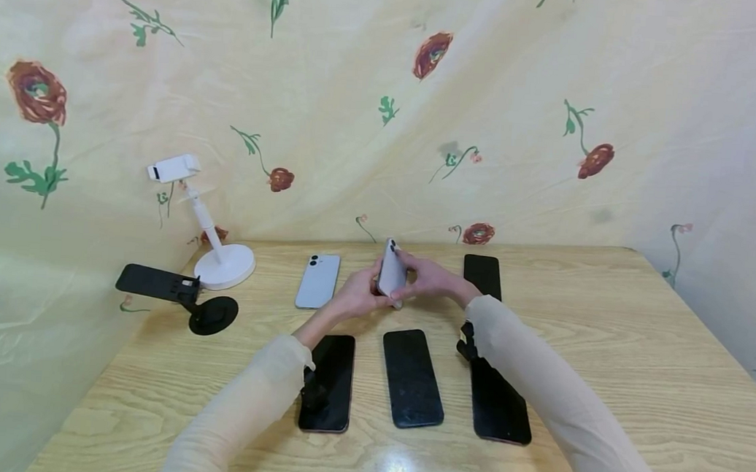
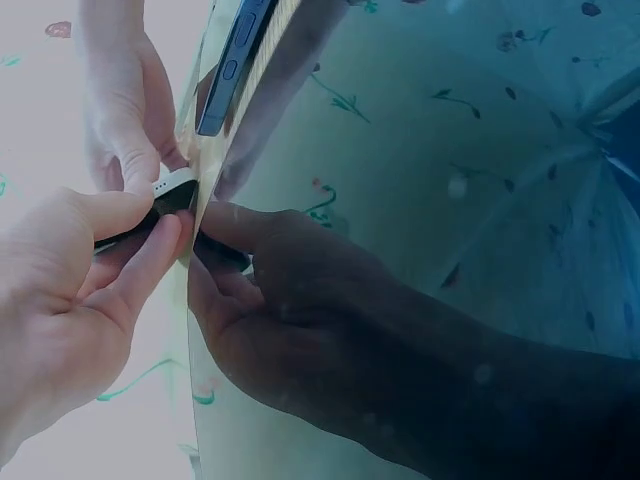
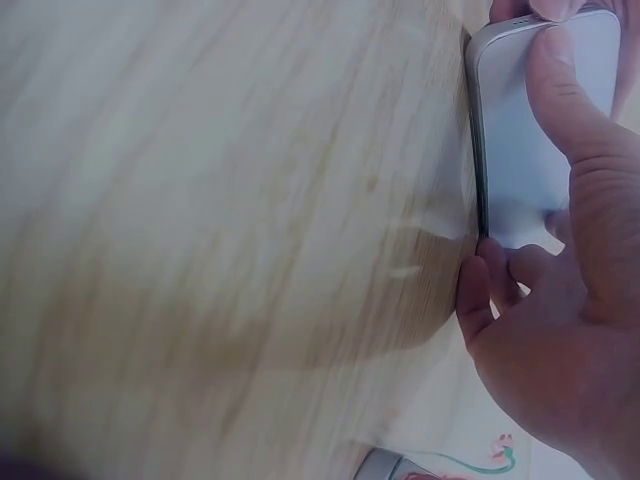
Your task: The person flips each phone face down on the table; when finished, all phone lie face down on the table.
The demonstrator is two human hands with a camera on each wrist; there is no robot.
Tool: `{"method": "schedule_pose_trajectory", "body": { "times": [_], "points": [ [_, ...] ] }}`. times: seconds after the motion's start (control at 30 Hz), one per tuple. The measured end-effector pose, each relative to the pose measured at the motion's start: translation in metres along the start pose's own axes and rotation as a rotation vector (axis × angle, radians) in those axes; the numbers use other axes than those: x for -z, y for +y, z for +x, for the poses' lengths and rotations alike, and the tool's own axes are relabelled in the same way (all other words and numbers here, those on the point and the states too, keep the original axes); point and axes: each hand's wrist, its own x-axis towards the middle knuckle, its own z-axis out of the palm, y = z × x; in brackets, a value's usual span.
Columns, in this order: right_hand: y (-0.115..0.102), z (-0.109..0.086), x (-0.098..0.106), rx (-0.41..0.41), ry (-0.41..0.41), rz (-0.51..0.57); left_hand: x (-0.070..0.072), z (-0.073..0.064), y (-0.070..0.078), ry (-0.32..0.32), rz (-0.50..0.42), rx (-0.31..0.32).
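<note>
Both hands hold one pale phone tilted up on its edge near the back of the table, its camera lenses at the upper end. My left hand grips its left side, and my right hand grips it from the right. In the right wrist view, the right thumb lies on the pale back of the phone, with other fingers at its edge. The left wrist view shows the left thumb and fingers pinching the phone's end; a dark glossy surface there mirrors the hand.
A light blue phone lies left of the hands. Dark phones lie in front, another dark phone behind the right wrist. A white phone stand and a black phone stand are at the left.
</note>
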Motion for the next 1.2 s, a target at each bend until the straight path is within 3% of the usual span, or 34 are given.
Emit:
{"method": "schedule_pose_trajectory", "body": {
  "times": [0.43,0.67,0.83,1.1,1.2],
  "points": [
    [0.0018,-0.0002,-0.0013,0.002,-0.014,0.01,0.0018,-0.0021,0.0017,0.022,0.032,0.046],
    [0.004,0.0003,-0.0029,-0.018,-0.016,-0.043,0.0026,-0.0033,0.003,0.028,0.013,0.086],
    [0.0033,-0.0002,-0.003,-0.029,-0.031,-0.06,0.0029,-0.0039,0.0032,0.035,0.021,0.084],
    [-0.0003,-0.0027,-0.0032,-0.069,-0.057,-0.085,0.0018,-0.0033,0.0013,0.008,-0.051,0.103],
    [-0.0019,-0.004,-0.0032,-0.087,-0.062,-0.087,0.002,-0.0032,0.0004,0.014,-0.01,0.091]
  ]
}}
